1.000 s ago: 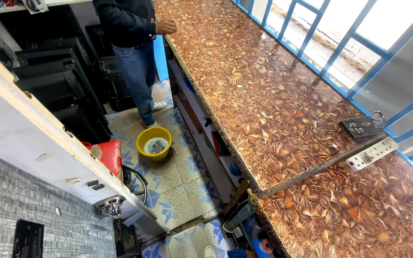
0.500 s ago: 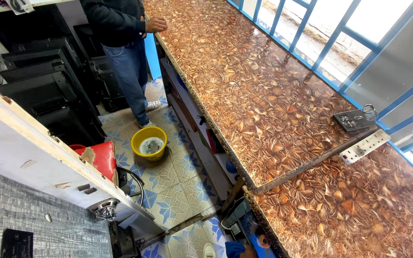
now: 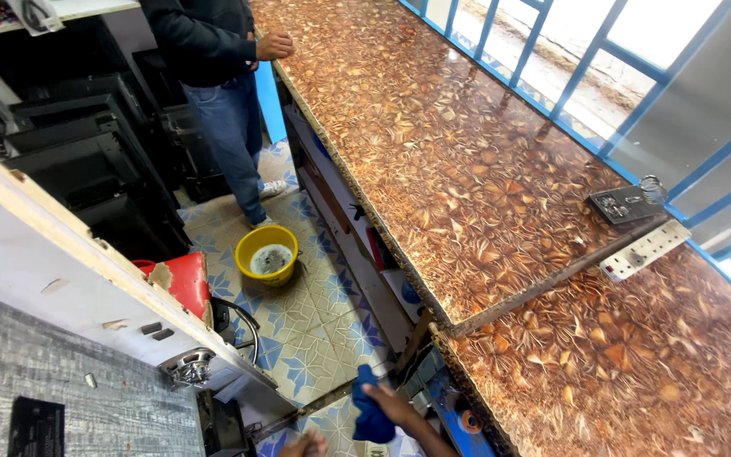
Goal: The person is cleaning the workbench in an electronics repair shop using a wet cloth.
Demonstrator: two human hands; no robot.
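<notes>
Blue cloth (image 3: pixel 371 415) is in my right hand (image 3: pixel 389 401), low at the bottom edge of view, just off the front edge of the near counter. Fingers are clamped on its top; the rest hangs down over the floor tiles.

Left hand (image 3: pixel 305 443) is just beside it, lower left, mostly cut off by the frame. Only knuckles show, so I can't tell if the fingers are together or apart. It looks apart from the cloth.

Containers: yellow bowl (image 3: pixel 267 255) sits on the tiled floor (image 3: pixel 315 326), well apart from my hands. Inside is something pale grey and wet-looking; can't tell what. Just left of it is a red box (image 3: pixel 181 279) with a chipped corner, tucked against the white shelf (image 3: pixel 69 271).

Brown patterned counter (image 3: pixel 450 169) runs up the right side in two slabs with a seam between. At the window side of the seam: a white power strip (image 3: pixel 645 251) and a dark flat switch box (image 3: pixel 623 204), next to each other.

Another person stands at the far end in jeans (image 3: pixel 230 140) and dark top, one hand (image 3: pixel 274 46) on the counter edge. Black cases (image 3: pixel 86 161) are stacked behind them on the left.
</notes>
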